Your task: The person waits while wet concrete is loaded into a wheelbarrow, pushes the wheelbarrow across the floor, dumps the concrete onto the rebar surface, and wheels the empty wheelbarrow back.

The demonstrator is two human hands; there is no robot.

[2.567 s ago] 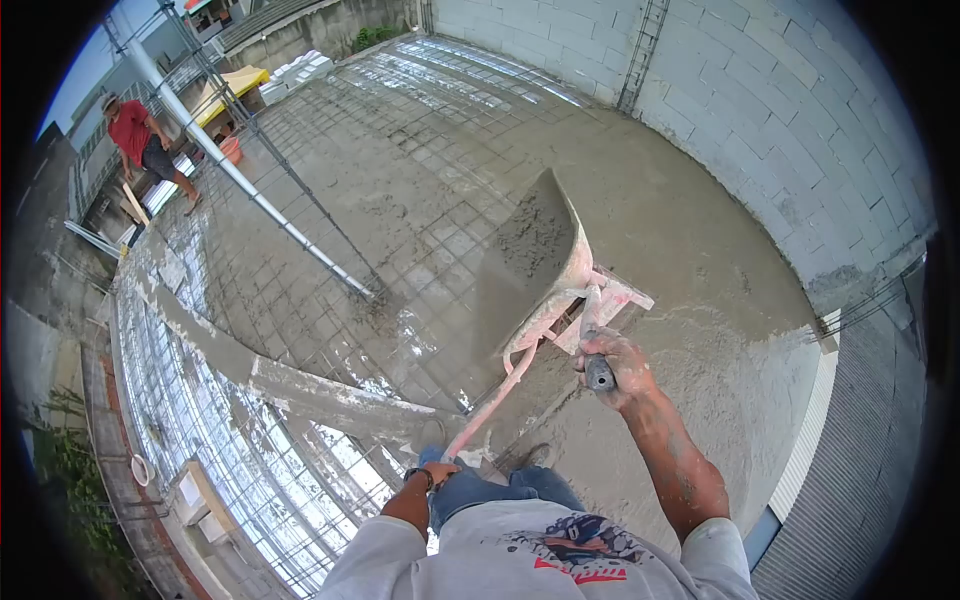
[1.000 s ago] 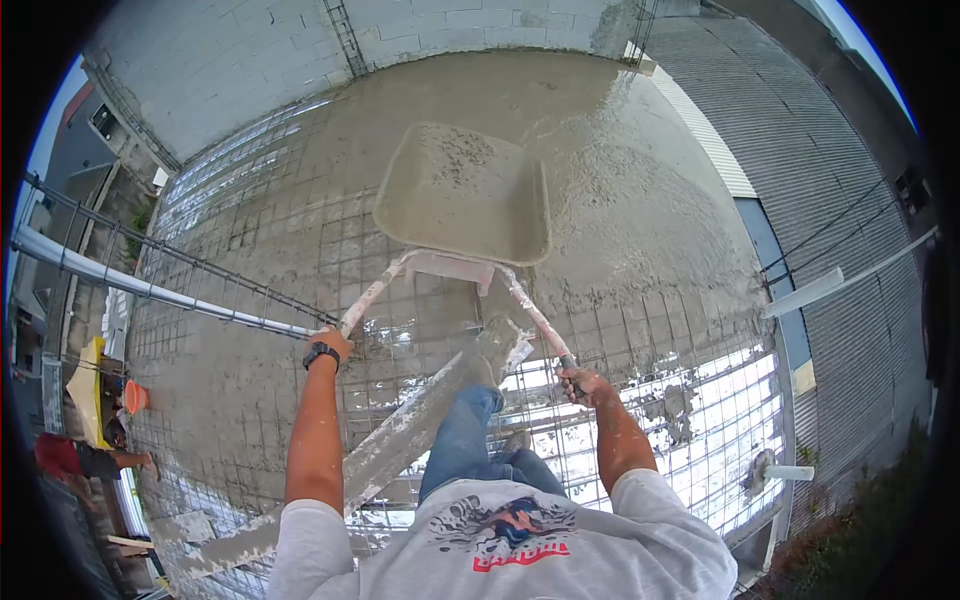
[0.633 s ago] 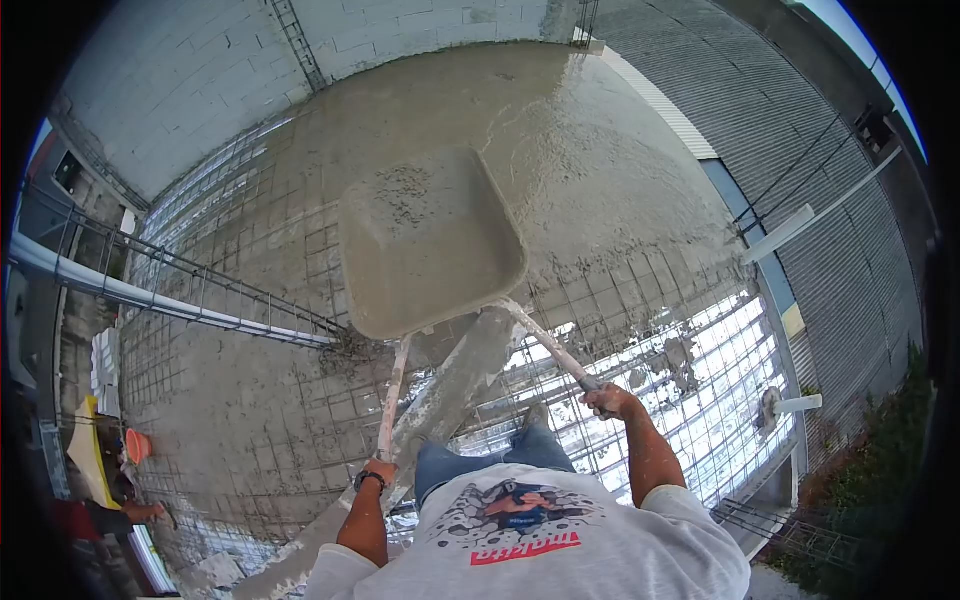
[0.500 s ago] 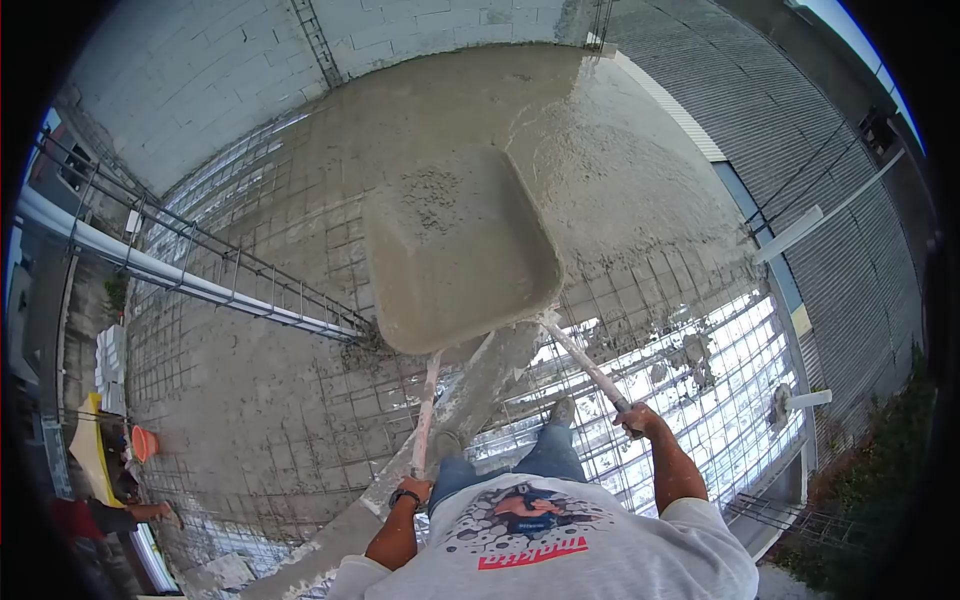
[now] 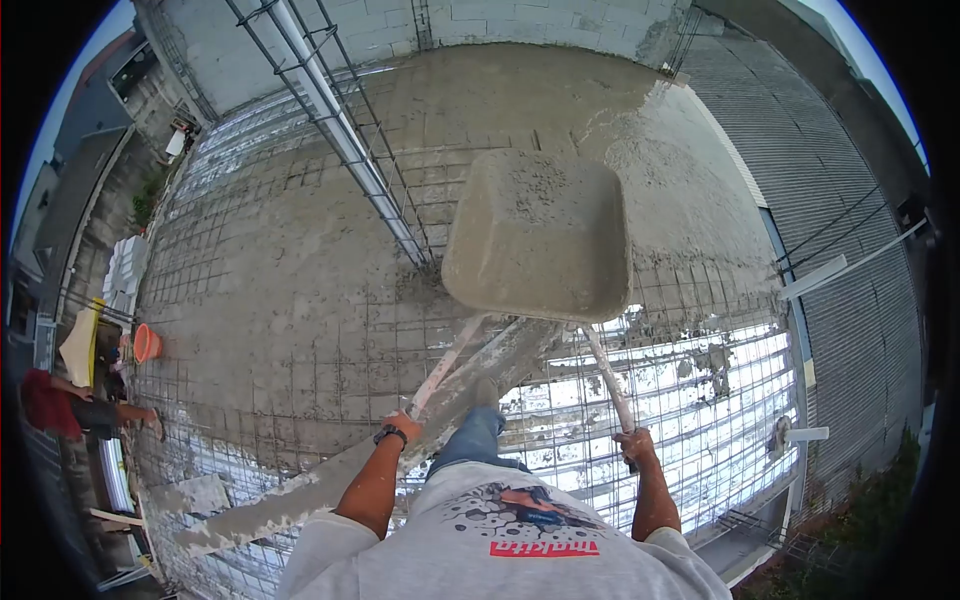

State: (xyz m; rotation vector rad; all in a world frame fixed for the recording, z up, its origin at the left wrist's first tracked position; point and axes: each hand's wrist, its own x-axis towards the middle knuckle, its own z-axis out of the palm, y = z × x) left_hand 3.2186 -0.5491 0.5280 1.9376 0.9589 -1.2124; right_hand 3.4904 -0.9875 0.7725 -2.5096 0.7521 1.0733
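Note:
The wheelbarrow (image 5: 540, 260) stands in front of me, its tray coated in wet concrete with a small lumpy patch at the far end. My left hand (image 5: 404, 428), with a dark watch on the wrist, is closed round the end of the left handle (image 5: 446, 368). My right hand (image 5: 636, 446) is wrapped round the grip of the right handle (image 5: 608, 378). Beneath the handles runs a concrete-covered plank or beam (image 5: 330, 487), with one of my feet on it. Wheel and legs are hidden under the tray.
Rebar mesh (image 5: 660, 400) lies over shiny sheeting near me. Wet concrete (image 5: 290, 270) spreads farther off. A rebar column with a pale pipe (image 5: 352, 150) rises left of the tray. A person (image 5: 80, 405) and an orange bucket (image 5: 147, 343) are far left. A block wall (image 5: 520, 24) bounds the back.
The view has swung round, and the column now stands more upright, close to the tray. The wheelbarrow lies farther right in view. Both hands have kept hold of the handles.

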